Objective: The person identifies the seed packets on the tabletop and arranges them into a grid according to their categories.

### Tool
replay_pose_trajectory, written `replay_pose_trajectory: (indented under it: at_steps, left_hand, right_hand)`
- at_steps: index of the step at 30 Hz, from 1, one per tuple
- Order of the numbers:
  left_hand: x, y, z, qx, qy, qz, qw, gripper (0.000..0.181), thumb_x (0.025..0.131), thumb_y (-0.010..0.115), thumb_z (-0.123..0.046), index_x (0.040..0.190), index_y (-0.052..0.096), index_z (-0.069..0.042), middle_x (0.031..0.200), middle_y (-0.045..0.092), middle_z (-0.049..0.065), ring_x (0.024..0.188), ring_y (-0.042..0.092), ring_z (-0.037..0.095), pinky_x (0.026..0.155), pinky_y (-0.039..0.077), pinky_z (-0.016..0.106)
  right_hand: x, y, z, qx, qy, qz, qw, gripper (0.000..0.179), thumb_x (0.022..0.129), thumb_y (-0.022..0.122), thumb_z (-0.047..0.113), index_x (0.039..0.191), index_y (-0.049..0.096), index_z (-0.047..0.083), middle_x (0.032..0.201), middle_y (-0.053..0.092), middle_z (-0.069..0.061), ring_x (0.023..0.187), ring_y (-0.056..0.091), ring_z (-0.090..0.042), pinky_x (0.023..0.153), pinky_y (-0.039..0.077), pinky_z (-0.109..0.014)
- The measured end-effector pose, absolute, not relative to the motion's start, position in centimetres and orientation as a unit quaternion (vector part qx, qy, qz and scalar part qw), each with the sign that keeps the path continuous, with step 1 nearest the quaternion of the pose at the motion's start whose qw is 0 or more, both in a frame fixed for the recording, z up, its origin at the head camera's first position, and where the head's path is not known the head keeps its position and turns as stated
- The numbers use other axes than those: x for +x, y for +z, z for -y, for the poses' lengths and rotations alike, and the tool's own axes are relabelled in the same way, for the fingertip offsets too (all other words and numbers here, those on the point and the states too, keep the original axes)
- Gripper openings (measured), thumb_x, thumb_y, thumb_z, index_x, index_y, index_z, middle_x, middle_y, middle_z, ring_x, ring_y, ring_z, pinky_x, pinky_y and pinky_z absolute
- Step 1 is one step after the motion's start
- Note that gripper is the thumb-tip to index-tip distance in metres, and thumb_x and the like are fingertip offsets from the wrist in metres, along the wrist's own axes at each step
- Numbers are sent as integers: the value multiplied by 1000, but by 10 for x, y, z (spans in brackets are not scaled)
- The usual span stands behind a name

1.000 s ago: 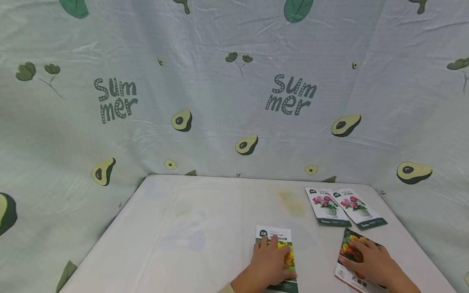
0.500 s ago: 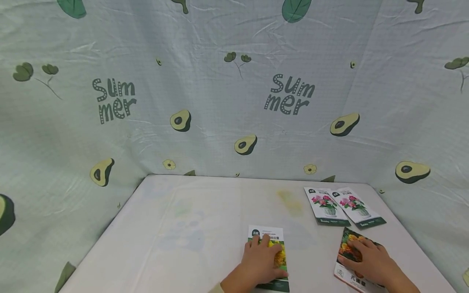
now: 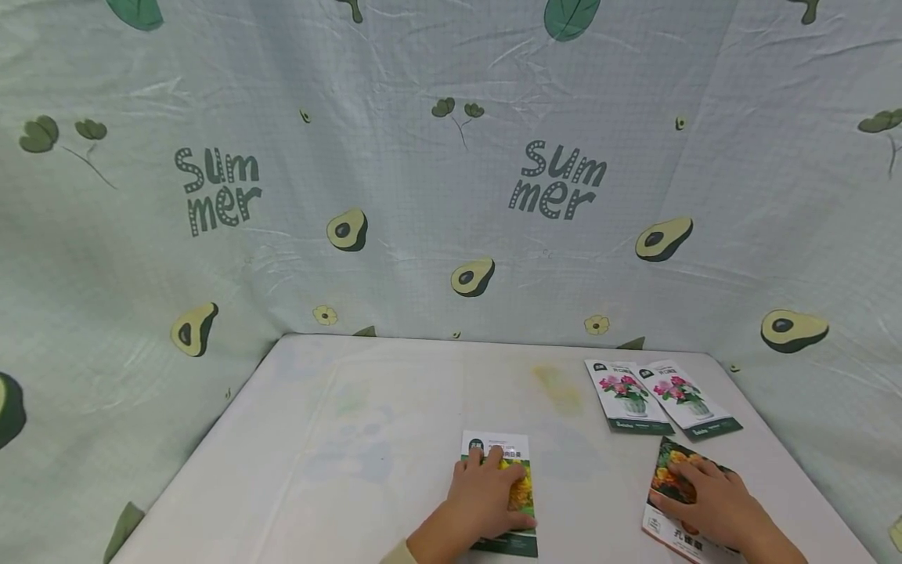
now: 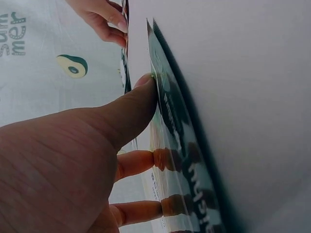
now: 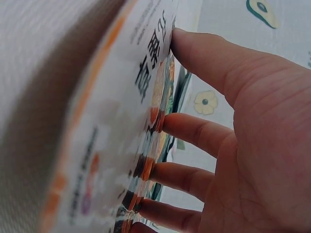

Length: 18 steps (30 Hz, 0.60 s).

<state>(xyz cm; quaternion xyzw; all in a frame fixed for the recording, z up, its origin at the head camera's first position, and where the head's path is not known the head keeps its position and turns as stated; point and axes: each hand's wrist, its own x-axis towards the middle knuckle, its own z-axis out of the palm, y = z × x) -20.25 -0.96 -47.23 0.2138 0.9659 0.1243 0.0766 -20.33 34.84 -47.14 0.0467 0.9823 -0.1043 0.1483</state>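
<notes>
In the head view, my left hand (image 3: 479,497) rests on a yellow-flower seed packet (image 3: 520,449) lying on the white table (image 3: 338,470). Its thumb and fingertips touch the packet's glossy front (image 4: 167,97), as the left wrist view shows. Further right, my right hand (image 3: 715,501) presses its fingertips on an orange-flower seed packet (image 3: 662,526) lying at a slant. From the right wrist, this packet's white lower part (image 5: 112,111) looks slightly raised along its edge. My palms stay off both packets and partly cover their printed pictures from above.
Two seed packets with pink flowers, a left one (image 3: 627,399) and a right one (image 3: 690,401), lie side by side at the table's back right. A pale cloth (image 3: 395,157) with avocado prints hangs behind and along the sides of the table.
My left hand has slid the yellow-flower packet leftward across the table. My right hand and the orange-flower packet stay in place, as do the pink-flower packets.
</notes>
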Motion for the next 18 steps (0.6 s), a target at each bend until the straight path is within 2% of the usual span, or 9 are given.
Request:
replay_pose_trajectory:
  at_steps: [18]
  left_hand:
    - [-198, -472, 38, 213, 136, -965, 66, 63, 78, 78, -68, 132, 64, -38, 136, 55, 4, 125, 49, 36, 93, 45, 54]
  right_hand:
    - [-203, -471, -349, 48, -111, -981, 153, 103, 80, 63, 82, 140, 56, -2, 143, 38, -41, 119, 38, -65, 92, 42, -73]
